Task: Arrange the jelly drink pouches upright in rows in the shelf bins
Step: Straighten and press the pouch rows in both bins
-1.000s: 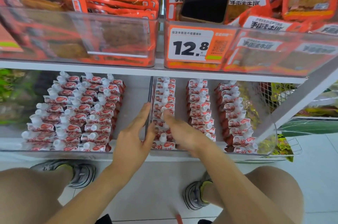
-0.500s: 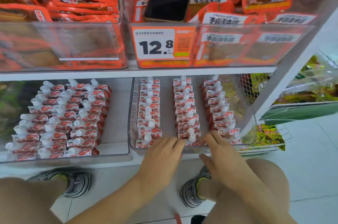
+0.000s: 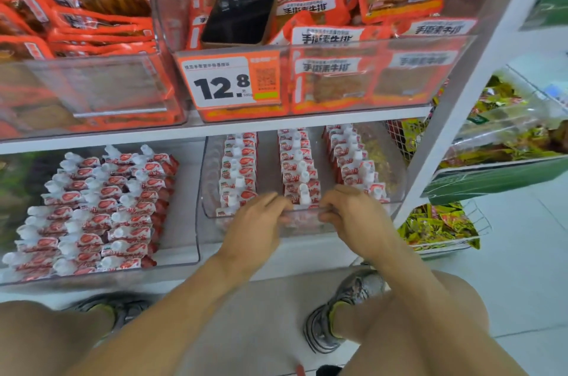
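On the lower shelf, both hands, left (image 3: pixel 256 223) and right (image 3: pixel 350 213), curl over the front rim of the right bin (image 3: pixel 302 217), where pouches (image 3: pixel 296 166) stand in three rows. Above, a tag (image 3: pixel 229 84) reads "12.8".

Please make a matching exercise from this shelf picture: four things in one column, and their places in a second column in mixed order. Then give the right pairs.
Things
1. phone
2. price tag
3. left hand
4. wire basket

Places
A. at the front wall of the right bin on the lower shelf
B. low at the right end of the shelf unit, with yellow-green packets
C. lying on red snack packs in the upper bin
D. on the front of the upper bin

Pairs: 1-C, 2-D, 3-A, 4-B
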A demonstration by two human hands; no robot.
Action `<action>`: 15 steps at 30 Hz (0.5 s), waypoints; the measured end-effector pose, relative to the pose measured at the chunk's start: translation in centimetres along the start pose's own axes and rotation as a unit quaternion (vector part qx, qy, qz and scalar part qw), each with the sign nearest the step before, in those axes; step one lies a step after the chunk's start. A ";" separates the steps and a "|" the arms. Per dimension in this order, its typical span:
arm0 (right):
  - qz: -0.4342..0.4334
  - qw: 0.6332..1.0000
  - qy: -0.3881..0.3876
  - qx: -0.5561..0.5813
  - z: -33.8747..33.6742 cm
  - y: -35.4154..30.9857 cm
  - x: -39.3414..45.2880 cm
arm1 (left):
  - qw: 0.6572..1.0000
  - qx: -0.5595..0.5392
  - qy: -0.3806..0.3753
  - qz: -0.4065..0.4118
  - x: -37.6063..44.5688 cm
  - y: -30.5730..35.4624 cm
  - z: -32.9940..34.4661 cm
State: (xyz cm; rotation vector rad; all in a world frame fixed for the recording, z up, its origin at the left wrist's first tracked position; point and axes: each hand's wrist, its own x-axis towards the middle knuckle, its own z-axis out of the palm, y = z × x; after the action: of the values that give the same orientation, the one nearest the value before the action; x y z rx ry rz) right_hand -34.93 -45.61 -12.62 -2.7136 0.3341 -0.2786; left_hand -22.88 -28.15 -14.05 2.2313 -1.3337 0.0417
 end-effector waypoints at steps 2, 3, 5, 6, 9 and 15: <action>0.003 1.000 -0.017 -0.009 0.1 0.5 1.2 | 1.000 -0.005 0.002 0.007 0.9 -0.4 0.1; 0.005 1.000 -0.022 -0.011 0.2 0.7 1.6 | 1.000 -0.008 0.004 0.007 1.2 -0.5 0.3; 0.016 1.000 -0.021 -0.004 0.3 1.0 2.0 | 1.000 -0.011 0.007 0.008 1.7 -0.6 0.9; 0.022 1.000 -0.017 0.000 0.4 1.2 2.0 | 1.000 -0.011 0.006 0.008 1.7 -0.6 1.3; 0.036 0.999 -0.014 0.002 1.0 1.3 1.3 | 1.000 -0.005 0.003 0.005 1.1 -0.7 2.2; 0.076 0.995 -0.026 -0.054 0.9 0.3 0.2 | 0.998 -0.026 0.023 0.046 -0.9 0.3 -0.6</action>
State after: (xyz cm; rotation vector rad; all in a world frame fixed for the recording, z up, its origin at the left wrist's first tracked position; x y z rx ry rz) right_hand -34.54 -45.59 -13.50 -2.7767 0.5515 -0.1503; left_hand -23.45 -27.22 -13.65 2.1121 -1.3950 0.0892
